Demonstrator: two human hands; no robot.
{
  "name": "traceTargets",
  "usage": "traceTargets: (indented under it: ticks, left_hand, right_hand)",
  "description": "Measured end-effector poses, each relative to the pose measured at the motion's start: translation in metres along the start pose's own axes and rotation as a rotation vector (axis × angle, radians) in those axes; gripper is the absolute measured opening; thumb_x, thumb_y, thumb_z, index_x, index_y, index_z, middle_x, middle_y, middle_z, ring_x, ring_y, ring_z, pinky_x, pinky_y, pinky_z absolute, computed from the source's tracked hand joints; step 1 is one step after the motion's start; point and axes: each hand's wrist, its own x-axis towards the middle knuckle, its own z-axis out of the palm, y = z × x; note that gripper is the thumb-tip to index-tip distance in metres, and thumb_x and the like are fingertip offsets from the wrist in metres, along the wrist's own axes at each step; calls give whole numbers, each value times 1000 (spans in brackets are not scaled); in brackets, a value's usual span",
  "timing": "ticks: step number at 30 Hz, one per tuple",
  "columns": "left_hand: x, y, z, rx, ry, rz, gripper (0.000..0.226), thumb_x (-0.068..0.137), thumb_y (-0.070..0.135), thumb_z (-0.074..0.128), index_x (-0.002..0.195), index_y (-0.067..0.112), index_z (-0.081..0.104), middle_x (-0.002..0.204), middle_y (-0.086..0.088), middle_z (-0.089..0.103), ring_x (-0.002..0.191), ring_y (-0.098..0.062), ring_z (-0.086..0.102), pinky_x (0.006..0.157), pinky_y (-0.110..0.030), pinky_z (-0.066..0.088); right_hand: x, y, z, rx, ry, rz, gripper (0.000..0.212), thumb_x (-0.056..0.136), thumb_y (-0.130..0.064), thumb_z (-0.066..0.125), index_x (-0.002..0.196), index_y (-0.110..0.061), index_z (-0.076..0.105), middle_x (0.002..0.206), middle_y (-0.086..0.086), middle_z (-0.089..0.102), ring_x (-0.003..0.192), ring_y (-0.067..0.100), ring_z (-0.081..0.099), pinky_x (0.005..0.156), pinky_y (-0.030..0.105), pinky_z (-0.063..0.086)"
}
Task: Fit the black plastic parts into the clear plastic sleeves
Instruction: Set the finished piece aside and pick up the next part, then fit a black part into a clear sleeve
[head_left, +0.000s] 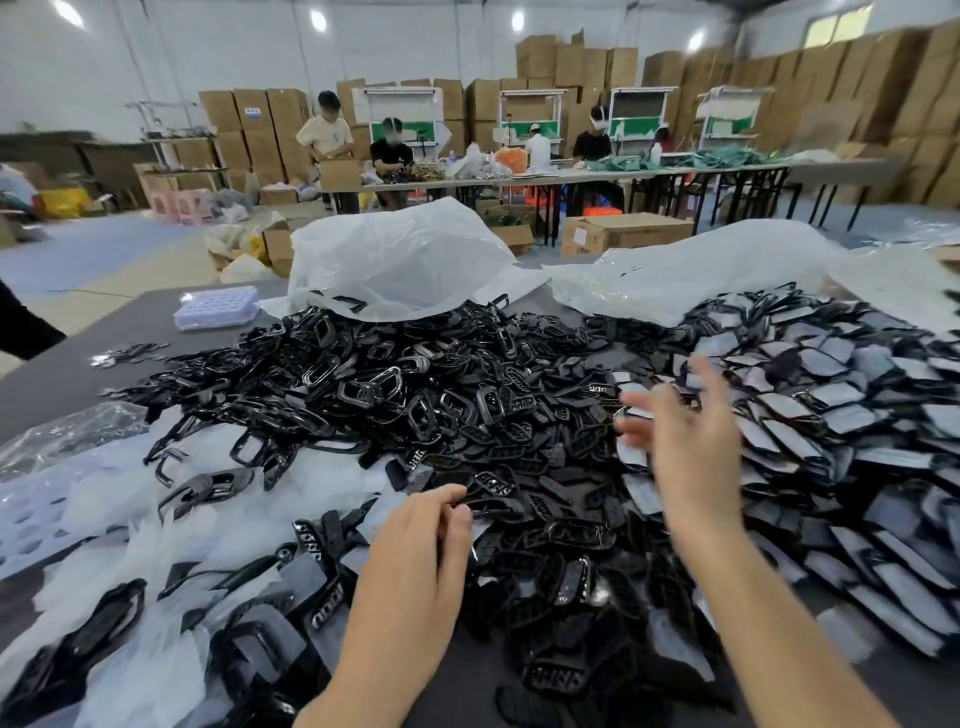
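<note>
A large heap of loose black plastic parts (395, 395) covers the middle of the table. Clear plastic sleeves (171, 525) lie spread at the left, some with black parts in them. At the right, sleeved parts (810, 415) lie stacked in overlapping rows. My left hand (415, 561) hovers low over the heap with fingers curled, pinching something thin and dark at the fingertips; what it is I cannot make out. My right hand (685, 441) is raised above the edge of the sleeved stack, blurred, fingers spread and holding nothing.
Two big white plastic bags (400, 260) (691, 270) lie at the back of the table. A clear lidded tray (215, 307) sits at the back left. Beyond, several people work at long tables (571, 174) before stacked cardboard boxes (831, 93).
</note>
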Motion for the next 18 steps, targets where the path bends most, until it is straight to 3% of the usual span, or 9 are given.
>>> traceTargets:
  ticks: [3,5,7,9,13,18]
  left_hand:
    - [0,-5,4,319,-31,61,51,98,54,27,133,28,54,121,15,54,117,-10,47,100,-28,41]
    - [3,-10,6,426,-29,27,47,99,49,37,136,25,54,130,7,54,124,-17,49,104,-34,40]
    - [8,-14,7,472,-34,-8,46,100,47,41,139,26,51,138,6,51,130,-18,46,108,-35,37]
    - [15,-17,9,515,-43,-13,46,100,47,39,142,28,48,143,7,48,133,-17,44,109,-34,35]
    - [35,-19,12,633,-60,1,46,102,44,33,147,36,38,148,12,43,132,-14,45,104,-33,34]
    - [65,-21,14,715,-132,13,39,104,46,37,140,33,44,133,7,45,122,-18,46,96,-33,42]
  right_hand:
    - [-39,20,30,-379,-275,-164,51,103,-24,54,152,-33,39,110,-16,70,73,3,65,61,16,55]
    - [-55,36,46,-661,-491,-277,50,104,-34,52,152,-33,40,135,-13,58,104,-3,57,90,12,45]
    - [-63,52,54,-963,-651,-331,50,104,-47,46,151,-33,42,149,-11,45,133,10,44,110,28,35]
    - [-62,59,54,-1068,-680,-314,45,102,-52,46,143,-35,50,144,-12,45,133,14,42,109,32,33]
    - [-56,61,49,-987,-648,-286,37,100,-52,52,131,-33,59,126,-10,50,121,13,46,106,29,36]
    - [-57,56,43,-977,-522,-391,33,108,-44,36,121,-28,62,113,-10,64,105,13,56,96,30,41]
